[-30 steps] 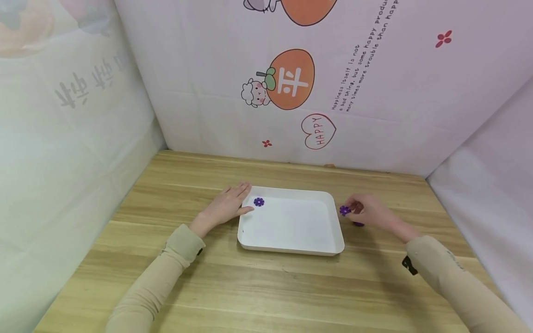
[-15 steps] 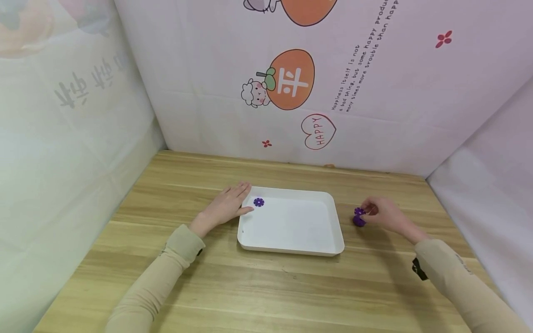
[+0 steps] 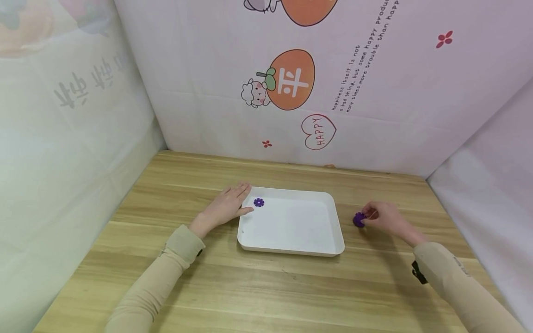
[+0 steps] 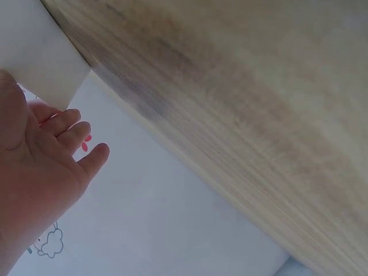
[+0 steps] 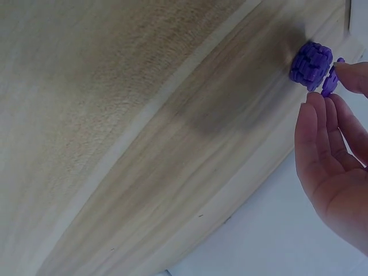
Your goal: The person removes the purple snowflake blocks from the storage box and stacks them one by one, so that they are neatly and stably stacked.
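Observation:
My right hand point(image 3: 383, 217) pinches a purple snowflake-shaped disc point(image 5: 330, 81) between thumb and fingertips. That disc is tilted right beside a stack of purple discs point(image 5: 311, 64) standing on the table. From above, the held disc overlaps the stack. My left hand point(image 3: 225, 203) rests at the left rim of a shallow white tray point(image 3: 295, 226), its fingers extended along the far left corner and its thumb reaching over the inside. Inside the tray, near that thumb, lies a single purple disc point(image 3: 259, 202).
The wooden table point(image 3: 266, 291) runs back to a printed white cloth wall point(image 3: 216, 111). More white cloth hangs at the left point(image 3: 75, 152) and right point(image 3: 491, 166) sides. The tray stands between the two hands, left of the disc stack.
My right hand has drawn back to the right from near the tray's right rim and lowered its pinched disc onto the stack. The left hand and tray have stayed put.

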The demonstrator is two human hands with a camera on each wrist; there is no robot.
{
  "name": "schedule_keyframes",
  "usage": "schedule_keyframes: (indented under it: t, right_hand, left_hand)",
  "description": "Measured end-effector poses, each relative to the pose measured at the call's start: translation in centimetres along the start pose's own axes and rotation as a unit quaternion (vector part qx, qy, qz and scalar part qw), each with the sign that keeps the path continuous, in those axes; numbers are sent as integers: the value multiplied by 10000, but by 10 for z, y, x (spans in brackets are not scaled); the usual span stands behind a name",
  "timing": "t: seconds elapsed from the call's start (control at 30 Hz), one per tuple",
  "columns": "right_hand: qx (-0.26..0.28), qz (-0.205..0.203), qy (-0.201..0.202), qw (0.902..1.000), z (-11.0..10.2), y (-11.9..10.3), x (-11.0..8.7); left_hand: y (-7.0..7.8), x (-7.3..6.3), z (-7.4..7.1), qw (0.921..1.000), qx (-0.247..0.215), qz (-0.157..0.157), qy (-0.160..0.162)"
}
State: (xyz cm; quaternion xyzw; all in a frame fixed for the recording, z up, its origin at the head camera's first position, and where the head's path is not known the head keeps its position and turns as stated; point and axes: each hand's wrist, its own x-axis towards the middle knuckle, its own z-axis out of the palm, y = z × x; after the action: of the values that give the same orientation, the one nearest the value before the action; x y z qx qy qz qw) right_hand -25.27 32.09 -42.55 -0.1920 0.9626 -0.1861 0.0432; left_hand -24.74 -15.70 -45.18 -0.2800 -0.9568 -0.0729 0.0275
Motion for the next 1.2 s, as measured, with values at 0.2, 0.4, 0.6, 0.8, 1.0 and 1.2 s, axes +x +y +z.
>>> schedule_keyframes:
  t: [0.2, 0.4, 0.6, 0.8, 1.0, 1.2]
  right_hand:
    - [-23, -13, 15, 10000, 3, 3, -1]
    - [-13, 11, -15, 10000, 4, 4, -1]
    - [72, 21, -72, 9999, 4, 4, -1]
    - [67, -2, -71, 10000, 4, 2, -2]
    - [121, 57, -142, 9998, 3, 0, -2]
    - [192, 64, -166, 9997, 2, -1, -3]
  left_hand:
    - [0, 0, 0, 10000, -13, -24, -13]
    - [1, 1, 0, 10000, 8, -59, -73]
    - [0, 1, 0, 9999, 29, -65, -99]
    - [0, 2, 1, 9999, 72, -61, -87]
    - [0, 1, 0, 9999, 80, -51, -96]
    - [1, 0, -1, 10000, 16, -43, -79]
